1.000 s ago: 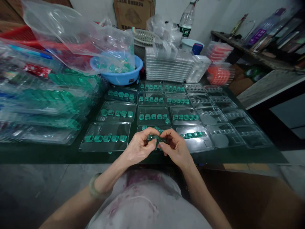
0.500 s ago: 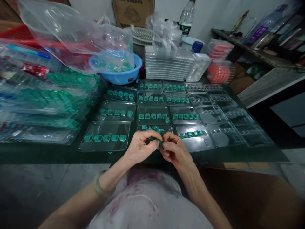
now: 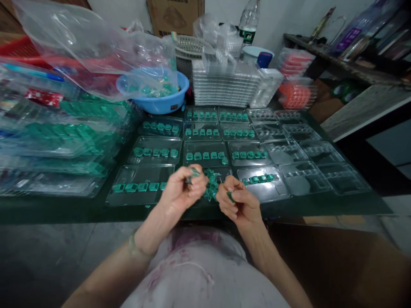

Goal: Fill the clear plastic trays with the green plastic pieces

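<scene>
Green packs in the stack (image 3: 64, 132) at far left are smeared by blur, their contents hard to make out. Next, a clear tray (image 3: 141, 173) bears a row of green pieces, the last one partly covered by the left hand (image 3: 180, 190). That hand is closed on a small green piece (image 3: 194, 172), raised over the work surface, much of its outline lost among the fingers. Between the hands lies a heap of green pieces (image 3: 211, 182), its edges partly hidden. The right hand (image 3: 242, 203) pinches a green bit (image 3: 230, 196) between thumb and fingers, only a sliver showing. Such pieces look light, stiff and slick, perhaps brittle where thin; a gentle pinch on opposite flat sides should suit.
</scene>
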Available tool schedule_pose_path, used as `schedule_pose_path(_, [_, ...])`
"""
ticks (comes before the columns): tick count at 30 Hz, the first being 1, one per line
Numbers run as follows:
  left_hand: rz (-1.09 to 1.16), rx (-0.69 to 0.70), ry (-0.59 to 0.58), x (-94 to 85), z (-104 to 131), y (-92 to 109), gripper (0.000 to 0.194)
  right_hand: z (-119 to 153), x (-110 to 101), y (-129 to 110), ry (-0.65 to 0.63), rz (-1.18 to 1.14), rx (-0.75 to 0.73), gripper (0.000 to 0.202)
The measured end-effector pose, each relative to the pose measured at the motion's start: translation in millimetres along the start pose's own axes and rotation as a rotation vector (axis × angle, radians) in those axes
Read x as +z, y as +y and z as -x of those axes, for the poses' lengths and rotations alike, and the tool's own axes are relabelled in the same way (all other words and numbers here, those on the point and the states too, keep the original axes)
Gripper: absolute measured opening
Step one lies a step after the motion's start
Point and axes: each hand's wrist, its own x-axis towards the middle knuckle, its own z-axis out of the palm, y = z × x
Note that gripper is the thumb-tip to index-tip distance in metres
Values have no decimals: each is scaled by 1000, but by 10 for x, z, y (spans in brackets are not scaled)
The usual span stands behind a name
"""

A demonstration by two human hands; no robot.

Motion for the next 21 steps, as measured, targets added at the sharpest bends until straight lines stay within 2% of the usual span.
schedule_pose_path(2, [-106,118,29,-48,-7,92,3,48,-46,-51,58,12,-73,13])
schedule_pose_path(3, [-268,202,73,-68,-7,121,5,67,-74,-70,110,47,-116,13])
schedule_pose_path(5, [-732,381,177,-105,-11,129,14,87,-132,-90,225,152,-179,11])
schedule_pose_path(7, [-1199,542,214,-142,-29,78,20,90,-178,-94,314,241,-208,9])
schedule_pose_path(9, [-1540,629,146,-183,-57,3,27,88,-204,-94,353,289,-213,12])
schedule_pose_path(11, [-1749,628,42,-216,-77,-53,37,88,-213,-94,350,325,-209,17])
schedule_pose_path(13, [-1859,592,-26,-227,-71,-65,48,93,-212,-93,347,381,-212,21])
schedule_pose_path(16, [-1869,587,-71,-181,-16,-18,56,99,-210,-71,371,478,-229,19])
schedule_pose_path(19, [-1692,662,-49,-67,53,28,41,96,-203,-28,378,557,-239,17])
schedule_pose_path(21, [-1537,674,-107,23,85,27,30,89,-192,-3,369,605,-229,17])
